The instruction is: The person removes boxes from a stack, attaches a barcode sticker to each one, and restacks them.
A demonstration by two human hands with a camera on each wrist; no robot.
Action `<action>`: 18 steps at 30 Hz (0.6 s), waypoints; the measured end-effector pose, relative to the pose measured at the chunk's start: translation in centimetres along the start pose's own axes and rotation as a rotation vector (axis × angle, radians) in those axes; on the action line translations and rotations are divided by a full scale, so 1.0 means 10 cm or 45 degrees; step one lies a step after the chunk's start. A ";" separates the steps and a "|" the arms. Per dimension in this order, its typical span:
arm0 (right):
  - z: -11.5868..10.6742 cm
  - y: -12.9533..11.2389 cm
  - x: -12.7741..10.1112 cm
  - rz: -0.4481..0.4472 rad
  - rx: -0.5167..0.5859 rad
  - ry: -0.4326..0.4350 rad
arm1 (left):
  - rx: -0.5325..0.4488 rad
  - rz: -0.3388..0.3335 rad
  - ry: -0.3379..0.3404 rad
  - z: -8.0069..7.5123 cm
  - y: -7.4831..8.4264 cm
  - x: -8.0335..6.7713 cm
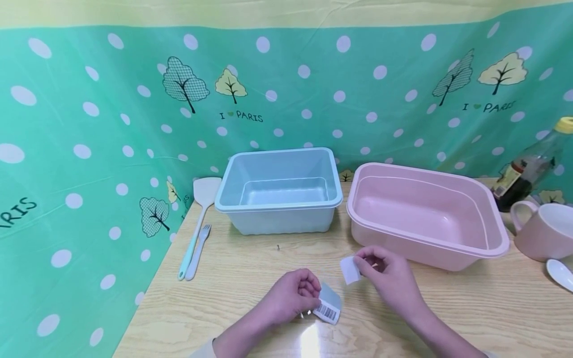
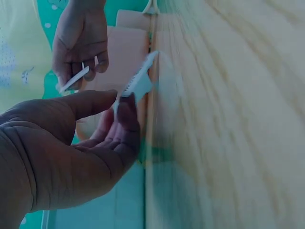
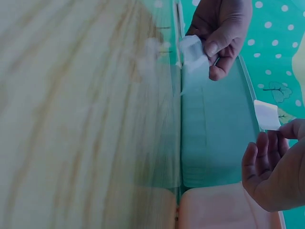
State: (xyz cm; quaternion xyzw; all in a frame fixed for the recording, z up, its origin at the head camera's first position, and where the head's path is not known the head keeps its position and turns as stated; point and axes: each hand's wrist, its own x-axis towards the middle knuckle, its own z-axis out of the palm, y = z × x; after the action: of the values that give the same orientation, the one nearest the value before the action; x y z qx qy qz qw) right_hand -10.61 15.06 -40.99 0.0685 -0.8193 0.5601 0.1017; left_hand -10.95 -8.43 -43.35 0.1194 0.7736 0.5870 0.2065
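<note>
Low over the wooden table, my left hand [image 1: 288, 299] pinches a small, soft pale packet with a barcode label [image 1: 329, 311] between thumb and fingers. What the packet contains cannot be made out. To its right, my right hand [image 1: 390, 279] holds a small white square of paper or sticker [image 1: 350, 271] by one edge, just in front of the pink basin [image 1: 412, 244]. In the right wrist view the white square [image 3: 267, 114] sticks up from the right fingertips, apart from the packet [image 3: 194, 59]. The left wrist view shows the packet [image 2: 137, 85] edge-on.
A light blue basin [image 1: 279, 219] stands behind the hands, left of the pink one. Farther left lie a spatula [image 1: 197, 233] and a fork [image 1: 197, 253]. At the right are a bottle with dark liquid [image 1: 519, 179], a pink mug [image 1: 543, 236] and a white spoon [image 1: 560, 274]. A patterned curtain [image 1: 313, 94] hangs behind.
</note>
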 end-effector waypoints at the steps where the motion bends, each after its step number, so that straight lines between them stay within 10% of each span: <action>1: 0.00 0.00 0.00 0.006 0.000 -0.008 | 0.038 -0.005 -0.001 0.00 -0.01 0.00; 9: 0.01 0.00 0.01 0.227 0.174 -0.341 | 0.465 0.127 0.164 -0.05 0.03 -0.01; 13: 0.01 0.04 0.00 0.270 0.304 -0.598 | 0.368 0.246 0.202 -0.05 0.08 -0.01; 18: 0.03 0.09 -0.03 0.239 0.412 -0.792 | 0.179 0.371 0.021 -0.02 0.14 -0.04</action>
State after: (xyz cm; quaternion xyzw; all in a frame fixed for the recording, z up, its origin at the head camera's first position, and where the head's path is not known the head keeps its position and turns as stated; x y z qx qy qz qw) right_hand -10.53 15.07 -41.99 0.1754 -0.7145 0.6418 -0.2165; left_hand -10.78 -8.39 -41.91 0.2397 0.7890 0.5560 0.1042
